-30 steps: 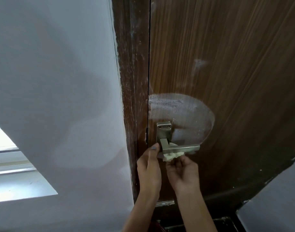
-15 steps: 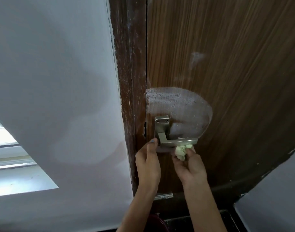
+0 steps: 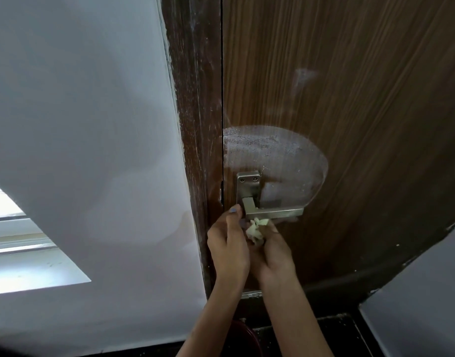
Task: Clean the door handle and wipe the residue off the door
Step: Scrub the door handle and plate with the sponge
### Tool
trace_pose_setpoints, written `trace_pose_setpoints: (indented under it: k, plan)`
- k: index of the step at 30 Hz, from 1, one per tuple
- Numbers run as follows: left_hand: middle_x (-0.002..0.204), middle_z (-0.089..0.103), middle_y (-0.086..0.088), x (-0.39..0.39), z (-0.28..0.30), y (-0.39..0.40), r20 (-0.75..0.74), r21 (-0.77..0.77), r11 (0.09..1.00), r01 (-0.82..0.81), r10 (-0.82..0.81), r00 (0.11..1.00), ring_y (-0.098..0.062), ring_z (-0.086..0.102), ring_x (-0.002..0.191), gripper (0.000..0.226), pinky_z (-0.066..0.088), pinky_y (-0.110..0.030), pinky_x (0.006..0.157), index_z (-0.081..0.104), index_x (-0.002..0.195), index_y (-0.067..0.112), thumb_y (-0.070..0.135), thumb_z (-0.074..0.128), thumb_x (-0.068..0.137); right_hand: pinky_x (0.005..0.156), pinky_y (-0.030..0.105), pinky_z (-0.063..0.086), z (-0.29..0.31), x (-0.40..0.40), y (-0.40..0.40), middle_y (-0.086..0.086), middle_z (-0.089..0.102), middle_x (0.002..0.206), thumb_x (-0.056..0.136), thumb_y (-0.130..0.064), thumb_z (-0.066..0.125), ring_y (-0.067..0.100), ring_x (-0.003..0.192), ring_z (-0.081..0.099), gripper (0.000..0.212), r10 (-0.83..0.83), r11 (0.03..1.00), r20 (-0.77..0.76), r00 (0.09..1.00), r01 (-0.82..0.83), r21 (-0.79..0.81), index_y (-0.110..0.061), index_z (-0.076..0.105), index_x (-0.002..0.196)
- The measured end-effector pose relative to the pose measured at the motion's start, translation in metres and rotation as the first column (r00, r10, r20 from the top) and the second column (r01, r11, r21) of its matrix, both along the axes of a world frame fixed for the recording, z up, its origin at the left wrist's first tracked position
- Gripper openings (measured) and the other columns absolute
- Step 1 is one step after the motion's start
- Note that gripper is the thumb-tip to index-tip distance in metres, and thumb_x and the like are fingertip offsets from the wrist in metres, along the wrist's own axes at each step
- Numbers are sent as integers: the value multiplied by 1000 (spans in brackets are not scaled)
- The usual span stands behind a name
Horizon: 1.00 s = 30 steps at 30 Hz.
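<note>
Right hand [image 3: 274, 249] has slid back left along the underside of the lever [image 3: 275, 213]; half a second ago it was out near the lever's free end, now it's tucked in by the pivot, close against the left hand [image 3: 230, 247]. Right hand is clenched on a crumpled pale rag [image 3: 256, 229], wad pressed up under the lever near its root. Left hand curled, fingertip touching the lever's base by the plate [image 3: 247, 186]; can't tell if it actually grips anything. Lever sits horizontal, pointing right. Around and above the plate, a rounded whitish residue patch [image 3: 280, 155] on the brown door [image 3: 350, 99]. Smaller pale smear [image 3: 302, 76] higher up. Scuffed dark frame [image 3: 195, 124] just left of the door, white wall [image 3: 79, 124] beyond.
</note>
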<state>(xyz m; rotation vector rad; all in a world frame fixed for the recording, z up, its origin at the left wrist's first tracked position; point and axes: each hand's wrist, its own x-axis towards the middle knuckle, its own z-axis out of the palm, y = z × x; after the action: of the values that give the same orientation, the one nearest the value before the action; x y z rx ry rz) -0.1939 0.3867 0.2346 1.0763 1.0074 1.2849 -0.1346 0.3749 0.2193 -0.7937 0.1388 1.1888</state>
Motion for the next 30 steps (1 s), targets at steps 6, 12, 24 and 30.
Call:
trace_pose_setpoints:
  k: [6, 12, 24, 30]
  plan:
    - [102, 73, 0, 3, -5, 0, 4, 6, 999, -50, 50, 999, 2, 64, 96, 29, 47, -4, 78, 71, 106, 11, 15, 44, 98, 64, 25, 50, 12, 32, -13, 10, 61, 106, 91, -4, 50, 17, 91, 63, 26, -247, 969, -32, 968, 247, -29, -14, 59, 114]
    - [104, 73, -8, 5, -5, 2, 7, -32, 997, -70, 70, 998, -9, 66, 100, 29, 50, -22, 89, 70, 108, 5, 12, 44, 97, 83, 31, 51, 13, 5, -11, 17, 66, 101, 94, -4, 44, 24, 94, 64, 25, 8, 1000, -17, 1000, -8, -11, -7, 60, 113]
    - [108, 69, 0, 3, -3, 0, 65, -119, 993, 7, 1, 998, -10, 64, 101, 31, 47, -20, 85, 64, 109, 18, 16, 33, 102, 81, 12, 49, -3, 20, -13, 1, 49, 117, 84, 3, 61, 9, 106, 54, 27, -366, 812, 907, 208, 547, 202, -14, 65, 104]
    - [106, 69, -2, 9, -4, 2, 104, -157, 987, -26, 43, 994, -12, 64, 98, 31, 48, -21, 84, 64, 111, 14, 16, 34, 102, 81, 18, 49, -21, 14, -18, 6, 60, 101, 74, 7, 69, 17, 95, 56, 35, -190, 880, 917, -350, 353, 317, -10, 69, 104]
